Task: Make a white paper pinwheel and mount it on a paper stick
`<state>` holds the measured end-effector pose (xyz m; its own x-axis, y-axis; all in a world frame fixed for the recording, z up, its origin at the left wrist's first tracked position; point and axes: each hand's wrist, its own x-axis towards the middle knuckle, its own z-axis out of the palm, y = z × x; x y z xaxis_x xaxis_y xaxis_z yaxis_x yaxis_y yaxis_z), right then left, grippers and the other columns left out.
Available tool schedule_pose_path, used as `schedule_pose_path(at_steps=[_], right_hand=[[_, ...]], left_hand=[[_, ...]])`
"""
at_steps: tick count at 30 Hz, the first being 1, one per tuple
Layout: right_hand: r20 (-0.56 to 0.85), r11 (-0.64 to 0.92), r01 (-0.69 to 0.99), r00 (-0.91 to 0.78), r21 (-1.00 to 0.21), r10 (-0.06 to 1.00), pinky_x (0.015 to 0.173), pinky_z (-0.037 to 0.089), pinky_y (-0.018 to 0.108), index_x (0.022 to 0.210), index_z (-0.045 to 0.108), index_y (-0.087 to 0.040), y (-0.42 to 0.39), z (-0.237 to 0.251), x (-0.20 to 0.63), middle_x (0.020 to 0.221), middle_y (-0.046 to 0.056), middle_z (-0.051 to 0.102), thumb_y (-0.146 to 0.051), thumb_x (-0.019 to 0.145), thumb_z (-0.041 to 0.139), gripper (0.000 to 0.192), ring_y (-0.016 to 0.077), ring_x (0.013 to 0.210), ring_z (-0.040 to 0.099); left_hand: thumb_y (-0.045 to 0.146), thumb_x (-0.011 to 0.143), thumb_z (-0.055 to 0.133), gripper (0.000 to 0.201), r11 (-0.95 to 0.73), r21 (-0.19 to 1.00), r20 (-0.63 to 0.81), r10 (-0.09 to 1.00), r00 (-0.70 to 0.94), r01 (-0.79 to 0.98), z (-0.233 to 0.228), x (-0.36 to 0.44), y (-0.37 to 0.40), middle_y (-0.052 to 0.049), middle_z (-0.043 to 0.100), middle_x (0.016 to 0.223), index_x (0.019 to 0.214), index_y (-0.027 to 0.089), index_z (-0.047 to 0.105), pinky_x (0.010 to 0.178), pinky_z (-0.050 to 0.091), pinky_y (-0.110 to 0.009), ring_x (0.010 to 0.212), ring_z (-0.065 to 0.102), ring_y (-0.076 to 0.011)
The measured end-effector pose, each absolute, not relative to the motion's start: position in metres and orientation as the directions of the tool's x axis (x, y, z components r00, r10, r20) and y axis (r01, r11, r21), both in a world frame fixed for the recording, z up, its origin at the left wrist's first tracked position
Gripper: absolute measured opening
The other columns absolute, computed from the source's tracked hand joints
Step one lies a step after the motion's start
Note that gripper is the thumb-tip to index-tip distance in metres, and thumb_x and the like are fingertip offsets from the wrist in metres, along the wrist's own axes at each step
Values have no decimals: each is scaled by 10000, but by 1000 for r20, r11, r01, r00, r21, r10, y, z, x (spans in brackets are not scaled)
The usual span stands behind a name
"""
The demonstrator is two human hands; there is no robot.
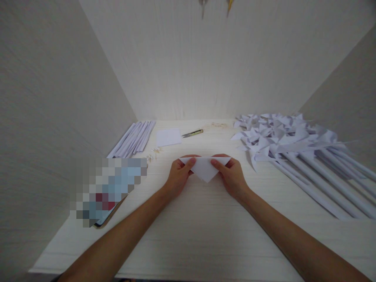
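Between my two hands is a sheet of white paper (205, 167) folded into a triangle, its long edge away from me and its point toward me. My left hand (179, 174) pinches the left corner, thumb on top and fingers behind. At the right corner my right hand (232, 174) grips in the same way. The paper is held just over the white table (202, 231); whether it touches the surface I cannot tell. Beyond it lie a flat stack of white paper squares (169, 137) and a pair of thread snips (192, 133).
Finished paper pinwheels (273, 135) with rolled paper sticks (320, 180) are heaped at the right. Rolled paper tubes (133, 137) lie back left, near small scattered pale bits (154, 153). A blurred-out phone-like object (113, 192) rests at left. Walls (205, 70) enclose the table.
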<state>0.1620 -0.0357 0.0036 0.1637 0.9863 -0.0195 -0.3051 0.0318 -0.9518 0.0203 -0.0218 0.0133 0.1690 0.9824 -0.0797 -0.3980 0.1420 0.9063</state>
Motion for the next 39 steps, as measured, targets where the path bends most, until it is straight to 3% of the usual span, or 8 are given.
schedule_pose_path(at_steps=[9,17,39], right_hand=[[-20,42,-353,169,-935,985,521,372,240,613,615,-178,-37,6,162,550,-30,573,-277,534,729,170,95,526,483],[-35,44,-346,216,-937,976,525,376,244,627,613,-185,-35,7,163,566,-26,581,-277,523,726,180,101,535,494],[-25,41,-327,197,-944,980,535,370,241,629,621,-191,-35,7,163,570,-30,579,-281,540,721,161,98,546,493]], left_hand=[[345,574,691,286,141,916,-63,975,212,-376,12,21,-23,-45,649,686,749,120,659,697,477,-312,672,578,-140],[459,648,603,358,131,893,-63,984,169,-431,12,20,-22,-67,654,709,752,117,630,711,472,-335,719,611,-175],[372,673,604,257,117,866,-64,990,125,-485,17,19,-22,-28,630,659,721,123,653,642,466,-255,640,583,-115]])
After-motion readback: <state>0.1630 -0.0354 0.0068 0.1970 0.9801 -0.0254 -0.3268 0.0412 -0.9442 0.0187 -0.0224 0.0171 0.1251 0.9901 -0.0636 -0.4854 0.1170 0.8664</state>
